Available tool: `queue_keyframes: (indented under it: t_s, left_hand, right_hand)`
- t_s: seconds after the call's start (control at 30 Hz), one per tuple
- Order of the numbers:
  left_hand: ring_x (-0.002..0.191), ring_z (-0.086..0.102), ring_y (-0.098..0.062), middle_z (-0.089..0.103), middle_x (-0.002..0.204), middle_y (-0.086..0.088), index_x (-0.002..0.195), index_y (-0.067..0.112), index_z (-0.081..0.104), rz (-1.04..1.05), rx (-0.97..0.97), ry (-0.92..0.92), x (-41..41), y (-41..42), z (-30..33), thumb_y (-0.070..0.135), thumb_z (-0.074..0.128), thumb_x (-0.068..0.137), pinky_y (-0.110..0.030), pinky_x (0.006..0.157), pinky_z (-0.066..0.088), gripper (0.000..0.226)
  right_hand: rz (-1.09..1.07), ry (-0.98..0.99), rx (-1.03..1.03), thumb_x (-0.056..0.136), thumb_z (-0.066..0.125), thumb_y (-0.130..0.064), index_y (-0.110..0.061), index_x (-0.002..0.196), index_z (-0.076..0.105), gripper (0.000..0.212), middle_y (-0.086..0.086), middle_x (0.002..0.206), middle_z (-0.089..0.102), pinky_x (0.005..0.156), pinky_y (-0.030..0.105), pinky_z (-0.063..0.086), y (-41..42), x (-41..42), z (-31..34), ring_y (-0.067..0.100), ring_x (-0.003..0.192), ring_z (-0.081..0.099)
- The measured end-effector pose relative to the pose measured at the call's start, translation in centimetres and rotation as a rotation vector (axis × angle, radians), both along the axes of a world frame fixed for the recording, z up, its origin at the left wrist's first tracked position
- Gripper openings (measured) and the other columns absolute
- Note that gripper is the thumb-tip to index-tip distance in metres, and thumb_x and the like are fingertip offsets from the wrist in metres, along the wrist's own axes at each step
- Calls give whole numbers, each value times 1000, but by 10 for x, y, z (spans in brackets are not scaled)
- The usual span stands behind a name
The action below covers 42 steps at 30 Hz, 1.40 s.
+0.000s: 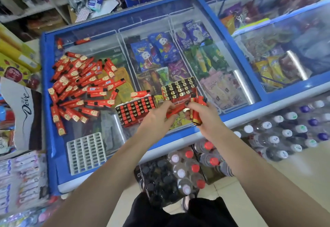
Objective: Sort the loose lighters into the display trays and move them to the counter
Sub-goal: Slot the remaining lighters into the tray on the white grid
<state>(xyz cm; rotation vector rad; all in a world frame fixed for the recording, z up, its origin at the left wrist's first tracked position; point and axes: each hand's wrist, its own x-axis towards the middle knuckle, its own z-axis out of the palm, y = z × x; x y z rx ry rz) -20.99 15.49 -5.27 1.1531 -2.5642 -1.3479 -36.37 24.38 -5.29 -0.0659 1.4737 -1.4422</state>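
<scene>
Lighters are gripped in both the left hand and right hand, above the freezer lid.

Probably a small shop: ice-cream freezer, bottled drinks, stocked shelves.

On the freezer lid, a heap of loose red lighters lies at left, an empty white tray nearer. Two filled trays sit mid-lid. The left hand grips one lighter; the right hand clutches several.
</scene>
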Motion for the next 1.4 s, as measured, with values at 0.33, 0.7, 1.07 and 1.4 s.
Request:
queue_keyframes:
  t_s: [0.33, 0.7, 1.07, 1.4]
  left_hand:
    - [48, 48, -4, 69, 82, -1, 121, 25, 62, -18, -11, 37, -44, 2, -18, 20, 53, 107, -17, 46, 37, 17]
    - [78, 64, -14, 54, 123, 6, 134, 27, 51, 13, -359, -116, -53, -8, -10, 32, 59, 103, -32, 63, 53, 33]
    - [107, 66, -30, 56, 136, -15, 149, 15, 39, 56, -444, -316, -45, -38, -14, 30, 61, 103, -42, 81, 60, 53]
    - [105, 67, -33, 55, 135, -13, 142, 12, 51, 56, -462, -334, -50, -41, -14, 18, 61, 102, -42, 80, 57, 42]
  right_hand:
    - [101, 286, 55, 87, 75, -19, -14, 67, 65, 23, 9, 59, 59, 61, 35, 46, 13, -39, -3, 22, 55, 53]
    - [37, 646, 210, 83, 68, -24, 4, 77, 62, 29, 23, 65, 61, 58, 39, 50, 0, -62, 0, 19, 56, 51]
    - [149, 903, 218, 89, 68, -13, -22, 73, 57, 21, -9, 54, 49, 51, 13, 35, -19, -60, -23, 0, 49, 45]
    - [120, 822, 264, 89, 71, -18, -19, 82, 63, 10, -3, 68, 62, 67, 36, 48, -31, -56, -39, 15, 64, 54]
